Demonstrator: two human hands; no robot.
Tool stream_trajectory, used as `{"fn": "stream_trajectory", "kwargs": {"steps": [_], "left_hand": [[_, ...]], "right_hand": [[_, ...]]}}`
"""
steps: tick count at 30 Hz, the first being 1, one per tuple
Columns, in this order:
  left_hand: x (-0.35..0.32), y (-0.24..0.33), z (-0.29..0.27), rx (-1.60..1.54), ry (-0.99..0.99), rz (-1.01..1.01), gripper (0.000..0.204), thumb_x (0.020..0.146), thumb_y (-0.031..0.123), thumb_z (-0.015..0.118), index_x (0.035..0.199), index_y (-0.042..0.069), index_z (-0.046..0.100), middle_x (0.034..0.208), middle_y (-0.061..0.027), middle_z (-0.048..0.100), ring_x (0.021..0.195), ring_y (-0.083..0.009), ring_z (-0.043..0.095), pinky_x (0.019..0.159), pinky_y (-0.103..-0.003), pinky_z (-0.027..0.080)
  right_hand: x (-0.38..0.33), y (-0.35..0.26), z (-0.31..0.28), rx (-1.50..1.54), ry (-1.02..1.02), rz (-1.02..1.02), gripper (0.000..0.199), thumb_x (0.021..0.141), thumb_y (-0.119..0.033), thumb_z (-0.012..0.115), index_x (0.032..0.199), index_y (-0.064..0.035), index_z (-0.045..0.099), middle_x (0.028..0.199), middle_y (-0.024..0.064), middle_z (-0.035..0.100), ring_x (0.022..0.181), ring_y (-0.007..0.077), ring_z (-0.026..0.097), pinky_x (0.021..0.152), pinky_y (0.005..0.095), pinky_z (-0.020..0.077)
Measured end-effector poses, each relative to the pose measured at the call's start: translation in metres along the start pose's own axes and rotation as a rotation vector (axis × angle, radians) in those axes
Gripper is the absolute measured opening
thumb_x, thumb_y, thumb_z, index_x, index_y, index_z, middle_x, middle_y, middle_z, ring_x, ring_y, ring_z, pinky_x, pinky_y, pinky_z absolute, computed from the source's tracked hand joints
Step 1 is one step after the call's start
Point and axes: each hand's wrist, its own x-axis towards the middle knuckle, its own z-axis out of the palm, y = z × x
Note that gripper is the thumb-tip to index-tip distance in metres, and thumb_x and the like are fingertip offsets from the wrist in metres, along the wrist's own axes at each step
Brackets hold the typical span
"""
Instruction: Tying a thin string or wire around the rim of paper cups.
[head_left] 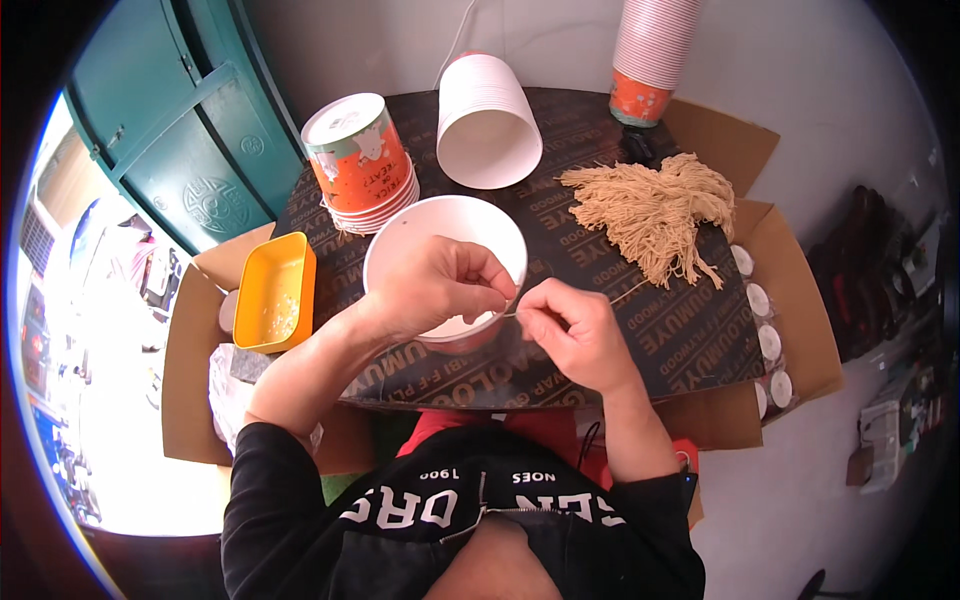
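A white paper bucket (pixel 480 214) stands upright on the dark tabletop in front of me, its mouth up. Over its near right rim, my left hand (pixel 452 285) is closed in a pinch on a thin beige cord (pixel 510 314). Just to the right, my right hand (pixel 572 328) pinches the same cord, thumb against fingers. The cord's exact path at the rim is hidden by my fingers. A thin strand also shows beyond my right hand, running toward a loose bundle of beige cords (pixel 655 212) on the table's right side.
Orange printed buckets (pixel 362 165) stand stacked upside down at back left. Nested white buckets (pixel 490 105) lie behind the middle one; a tall stack (pixel 655 50) stands back right. A yellow tray (pixel 268 275) with small bits sits left. Cardboard boxes (pixel 805 310) flank the table (pixel 560 235).
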Motion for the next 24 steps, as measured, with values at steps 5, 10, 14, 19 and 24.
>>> {"fn": "stream_trajectory", "kwargs": {"steps": [5,10,14,19,24], "left_hand": [[0.001,0.000,0.003,0.029,-0.062,0.028,0.011,0.083,0.004,0.072,0.092,-0.003,0.070,0.078,-0.0016,0.066,0.066,-0.0066,0.057,0.060,-0.022,0.045],[0.007,0.007,0.006,0.210,-0.051,0.049,0.007,0.083,0.004,0.072,0.086,-0.002,0.068,0.074,-0.0013,0.065,0.065,-0.0064,0.056,0.060,-0.022,0.044],[0.009,0.005,0.004,0.053,-0.085,0.010,0.006,0.084,0.003,0.069,0.085,-0.002,0.067,0.073,-0.0023,0.065,0.063,-0.0065,0.055,0.057,-0.022,0.043],[0.009,0.005,0.000,-0.063,-0.102,0.022,0.006,0.085,0.002,0.067,0.086,-0.003,0.066,0.074,-0.0038,0.065,0.062,-0.0068,0.055,0.056,-0.022,0.043],[0.012,0.005,0.000,-0.005,-0.123,0.033,0.005,0.085,0.001,0.066,0.087,-0.003,0.065,0.075,-0.0046,0.066,0.061,-0.0069,0.055,0.055,-0.021,0.043]], "right_hand": [[0.021,-0.018,-0.007,-0.115,0.067,-0.131,0.003,0.091,0.002,0.061,0.093,0.0008,0.060,0.079,0.0124,0.066,0.069,0.0187,0.065,0.062,0.0299,0.0499],[0.041,-0.018,-0.012,-0.039,-0.015,-0.177,0.012,0.089,0.009,0.051,0.092,0.0018,0.060,0.086,0.0092,0.063,0.074,0.0150,0.063,0.067,0.0273,0.0496],[0.039,-0.007,-0.021,-0.264,0.024,-0.321,0.017,0.084,0.013,0.045,0.085,0.0034,0.060,0.096,0.0097,0.062,0.076,0.0143,0.060,0.069,0.0263,0.0481],[0.020,-0.006,-0.015,-0.221,0.035,-0.151,0.023,0.078,0.006,0.062,0.101,0.0041,0.066,0.118,0.0113,0.060,0.075,0.0129,0.054,0.064,0.0252,0.0456],[0.017,-0.010,-0.007,-0.264,0.047,-0.184,0.023,0.080,0.003,0.066,0.103,0.0055,0.063,0.118,0.0180,0.058,0.095,0.0306,0.066,0.080,0.0362,0.0531]]}}
